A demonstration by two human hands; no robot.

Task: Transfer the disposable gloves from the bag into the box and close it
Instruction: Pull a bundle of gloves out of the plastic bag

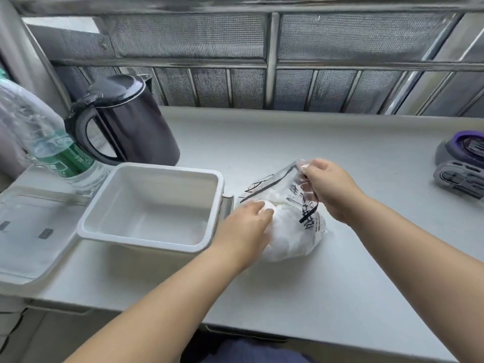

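A clear plastic bag (293, 221) with black print lies on the grey counter, bulging with a wad of whitish disposable gloves (288, 239). My right hand (327, 189) pinches the bag's upper edge and lifts it. My left hand (248, 226) presses against the bag's left side at its mouth, fingers on the gloves. Just left of the bag stands the white box (207, 242), open and with nothing inside. Its translucent lid (31, 231) lies flipped open to the left.
A black electric kettle (131, 121) stands behind the box. A clear water bottle with a green label (52, 150) leans at the far left. A grey and purple device (463, 161) sits at the counter's right edge. A metal window grille runs along the back.
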